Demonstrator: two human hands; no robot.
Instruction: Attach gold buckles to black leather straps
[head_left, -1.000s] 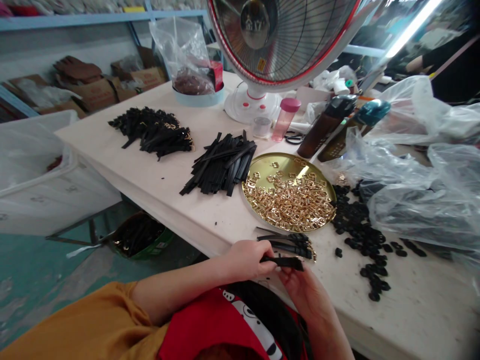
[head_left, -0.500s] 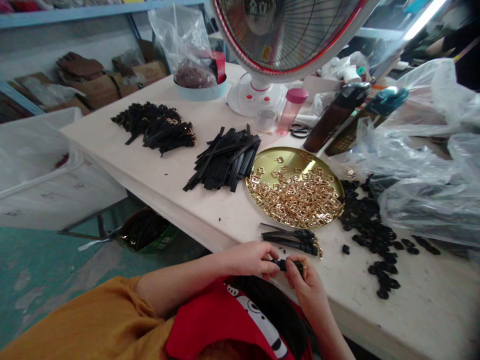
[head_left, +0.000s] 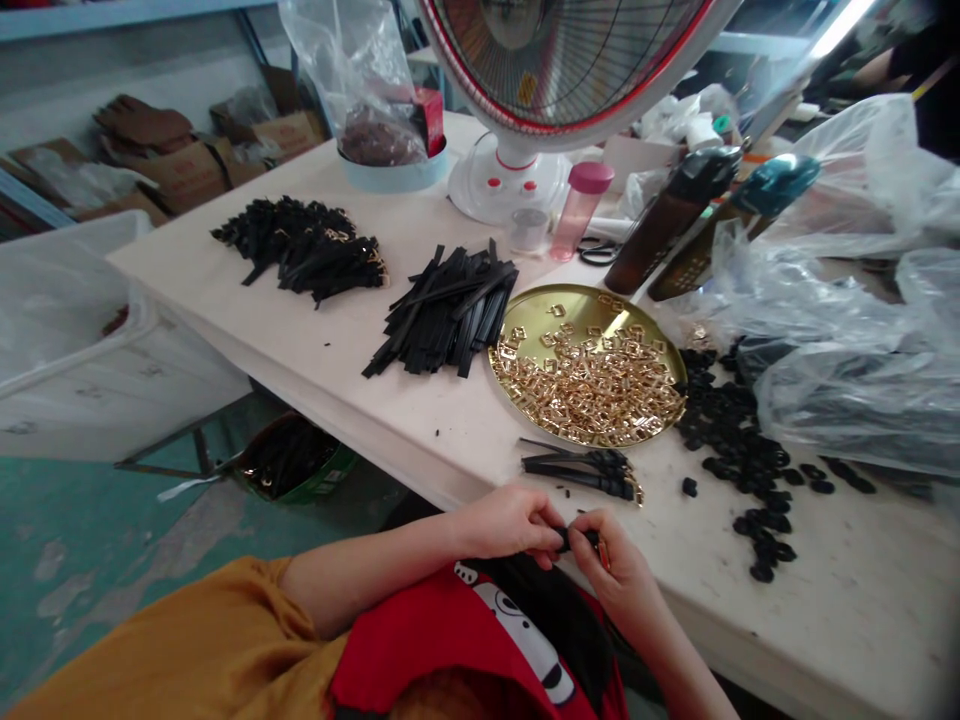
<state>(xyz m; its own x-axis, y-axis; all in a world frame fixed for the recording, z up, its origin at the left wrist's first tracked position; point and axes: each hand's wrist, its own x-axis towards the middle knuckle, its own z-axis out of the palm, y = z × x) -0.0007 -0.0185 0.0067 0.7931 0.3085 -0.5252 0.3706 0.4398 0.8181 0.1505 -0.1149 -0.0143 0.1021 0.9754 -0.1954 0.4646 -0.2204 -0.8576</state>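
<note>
Close to my body, at the table's front edge, a black strap with a bit of gold metal at its right end is pinched between both hands. My left hand grips its left part, fingers closed. My right hand has thumb and fingers closed on the other part, near the gold buckle. Fingers cover most of the strap. Just beyond lies a small bunch of black straps with gold buckles. Behind that is a round gold tray holding many gold buckles.
Loose black strips lie left of the tray, and a pile of buckled straps farther left. Small black loops spread to the right beside plastic bags. A fan, pink-lidded bottle and dark bottles stand behind.
The view has shifted slightly. Both hands have drawn closer together on the strap, and less of it shows between them. The right hand's fingers now cover more of the buckle end.
</note>
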